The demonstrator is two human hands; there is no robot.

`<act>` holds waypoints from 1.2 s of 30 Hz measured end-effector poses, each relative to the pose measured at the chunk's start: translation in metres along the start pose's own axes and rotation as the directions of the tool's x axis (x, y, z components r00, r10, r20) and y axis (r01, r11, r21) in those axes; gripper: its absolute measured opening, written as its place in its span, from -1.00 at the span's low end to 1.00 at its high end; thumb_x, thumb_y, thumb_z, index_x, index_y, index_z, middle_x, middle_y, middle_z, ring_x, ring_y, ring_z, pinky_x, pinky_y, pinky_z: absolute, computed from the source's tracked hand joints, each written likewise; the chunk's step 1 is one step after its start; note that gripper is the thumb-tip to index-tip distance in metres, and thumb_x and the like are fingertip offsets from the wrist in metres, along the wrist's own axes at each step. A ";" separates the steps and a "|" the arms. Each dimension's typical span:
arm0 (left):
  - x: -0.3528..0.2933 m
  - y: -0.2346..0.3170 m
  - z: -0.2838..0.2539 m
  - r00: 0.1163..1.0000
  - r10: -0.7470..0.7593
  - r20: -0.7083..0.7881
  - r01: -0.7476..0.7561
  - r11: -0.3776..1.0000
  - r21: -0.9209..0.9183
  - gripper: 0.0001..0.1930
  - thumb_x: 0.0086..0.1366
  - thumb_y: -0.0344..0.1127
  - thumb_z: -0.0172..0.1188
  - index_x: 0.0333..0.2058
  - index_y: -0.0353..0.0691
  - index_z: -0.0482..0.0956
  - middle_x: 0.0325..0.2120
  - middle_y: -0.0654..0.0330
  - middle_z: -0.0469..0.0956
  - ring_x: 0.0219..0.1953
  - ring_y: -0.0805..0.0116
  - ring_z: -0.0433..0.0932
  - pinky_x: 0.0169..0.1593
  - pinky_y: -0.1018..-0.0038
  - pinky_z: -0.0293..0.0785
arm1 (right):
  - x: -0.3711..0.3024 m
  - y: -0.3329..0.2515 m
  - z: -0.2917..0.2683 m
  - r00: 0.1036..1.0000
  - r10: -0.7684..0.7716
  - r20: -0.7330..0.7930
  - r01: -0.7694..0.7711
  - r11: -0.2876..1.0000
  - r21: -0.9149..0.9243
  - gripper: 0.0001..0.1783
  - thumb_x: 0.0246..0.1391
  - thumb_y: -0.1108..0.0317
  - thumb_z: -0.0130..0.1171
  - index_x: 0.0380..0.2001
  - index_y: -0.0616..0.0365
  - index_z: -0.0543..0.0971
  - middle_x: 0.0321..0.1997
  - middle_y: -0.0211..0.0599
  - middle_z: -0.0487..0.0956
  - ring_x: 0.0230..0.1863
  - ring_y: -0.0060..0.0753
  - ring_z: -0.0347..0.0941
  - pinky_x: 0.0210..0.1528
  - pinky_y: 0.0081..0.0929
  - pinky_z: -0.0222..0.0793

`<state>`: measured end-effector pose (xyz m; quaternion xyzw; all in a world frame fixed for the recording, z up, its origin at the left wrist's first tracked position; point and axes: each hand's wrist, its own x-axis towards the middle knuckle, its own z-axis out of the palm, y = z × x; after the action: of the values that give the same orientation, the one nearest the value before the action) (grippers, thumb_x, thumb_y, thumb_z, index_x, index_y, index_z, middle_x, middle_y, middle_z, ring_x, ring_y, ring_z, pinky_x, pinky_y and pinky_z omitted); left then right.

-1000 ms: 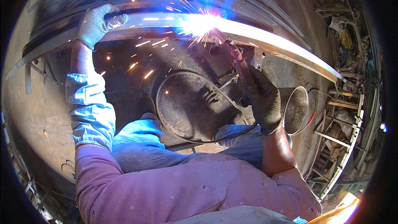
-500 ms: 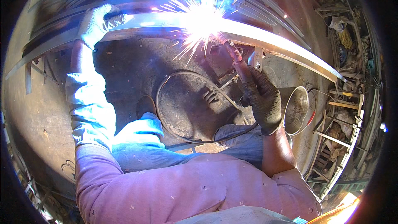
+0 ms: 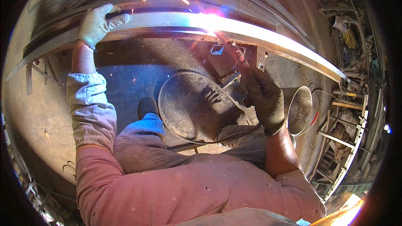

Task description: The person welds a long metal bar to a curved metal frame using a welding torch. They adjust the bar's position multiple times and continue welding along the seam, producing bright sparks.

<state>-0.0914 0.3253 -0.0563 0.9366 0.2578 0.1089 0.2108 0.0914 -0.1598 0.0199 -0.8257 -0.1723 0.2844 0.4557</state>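
Observation:
A long pale metal bar (image 3: pixel 155 19) runs across the upper part of the view, its ends bent down by the lens. My left hand (image 3: pixel 98 23), in a light glove, grips the bar left of the middle, thumb on the near side. My right hand (image 3: pixel 266 98), in a dark glove, is closed round the handle of a welding torch (image 3: pixel 235 51). The torch slants up and left, its tip at a bright glow on the bar. This glare hides the tip and the metal under it. A cable (image 3: pixel 161 115) loops below from my right hand.
More long metal bars (image 3: pixel 268 10) lie beyond the work. A metal bucket (image 3: pixel 299 111) stands right of my right hand. Farther right are a ladder-like frame (image 3: pixel 356 142) and piled scrap. My legs and shoe (image 3: pixel 147 105) are below the bar. A few sparks fly above.
The large white-blue flare and spray of sparks have shrunk to a small glow with few sparks. The blue light on my sleeve and clothes has faded. Both hands keep nearly the same place.

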 end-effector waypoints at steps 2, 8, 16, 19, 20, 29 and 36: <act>0.009 -0.025 0.016 0.993 -0.118 0.015 0.114 0.908 -0.402 -0.56 0.40 0.04 0.57 -0.02 -0.24 0.85 -0.12 0.13 0.86 -0.04 0.25 0.81 0.06 0.28 0.73 | 0.000 -0.002 0.000 1.000 0.016 0.000 -0.016 1.000 -0.022 -0.63 0.55 0.30 0.34 0.30 0.18 0.73 -0.23 -0.52 0.69 -0.19 -0.76 0.51 -0.13 -0.62 0.51; 0.004 -0.018 0.018 0.992 -0.106 -0.074 0.067 0.909 -0.411 -0.71 0.49 -0.24 0.46 -0.01 -0.38 0.78 -0.12 0.09 0.81 -0.04 0.21 0.80 0.01 0.32 0.77 | 0.000 0.002 0.000 1.000 -0.013 -0.016 0.012 0.998 -0.054 -0.64 0.55 0.29 0.34 0.27 0.21 0.73 -0.29 -0.51 0.67 -0.22 -0.73 0.52 -0.16 -0.61 0.51; 0.009 -0.011 0.010 0.998 0.056 -0.039 -0.056 0.998 -0.001 -0.45 0.28 0.14 0.64 -0.02 -0.23 0.85 -0.12 0.03 0.86 -0.08 0.17 0.82 0.05 0.22 0.71 | -0.001 0.012 0.000 0.997 -0.067 -0.038 0.062 0.991 -0.121 -0.62 0.54 0.29 0.34 0.29 0.21 0.72 -0.20 -0.27 0.79 -0.17 -0.70 0.60 -0.10 -0.55 0.57; 0.008 -0.041 0.019 0.999 -0.028 -0.036 0.020 0.979 -0.202 -0.42 0.29 0.18 0.61 -0.02 -0.24 0.84 -0.12 0.01 0.86 -0.08 0.14 0.82 0.05 0.23 0.71 | 0.002 0.012 0.000 0.995 -0.096 -0.009 0.094 0.986 -0.137 -0.61 0.54 0.29 0.33 0.30 0.20 0.71 -0.15 -0.21 0.82 -0.16 -0.70 0.63 -0.10 -0.53 0.59; 0.010 -0.041 0.021 0.999 -0.014 -0.041 0.006 0.979 -0.201 -0.42 0.30 0.19 0.60 -0.02 -0.25 0.84 -0.12 0.01 0.86 -0.09 0.13 0.82 0.05 0.23 0.71 | 0.002 0.012 0.000 0.995 -0.096 -0.009 0.093 0.984 -0.149 -0.61 0.54 0.29 0.33 0.30 0.20 0.71 -0.14 -0.20 0.82 -0.15 -0.70 0.63 -0.09 -0.53 0.60; 0.008 -0.040 0.024 0.999 -0.042 0.021 0.047 0.880 -0.472 -0.55 0.31 -0.10 0.66 -0.02 -0.33 0.82 -0.17 0.10 0.86 -0.13 0.38 0.74 0.03 0.35 0.71 | 0.000 0.015 0.003 0.992 -0.123 -0.024 0.118 0.980 -0.158 -0.58 0.51 0.31 0.36 0.33 0.20 0.70 -0.08 -0.16 0.83 -0.12 -0.62 0.71 -0.11 -0.47 0.64; 0.007 -0.028 0.016 0.996 0.076 -0.035 -0.081 0.980 -0.182 -0.43 0.32 0.13 0.59 -0.02 -0.33 0.81 -0.16 0.03 0.85 -0.09 0.16 0.79 0.07 0.26 0.69 | -0.001 0.019 0.004 0.986 -0.162 -0.030 0.152 0.967 -0.206 -0.59 0.52 0.31 0.34 0.34 0.14 0.71 0.01 -0.11 0.85 -0.11 -0.58 0.73 -0.05 -0.43 0.65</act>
<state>-0.0927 0.3455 -0.0829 0.9211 0.2123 0.1532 0.2881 0.0885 -0.1678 0.0029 -0.8581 -0.2546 0.2090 0.3939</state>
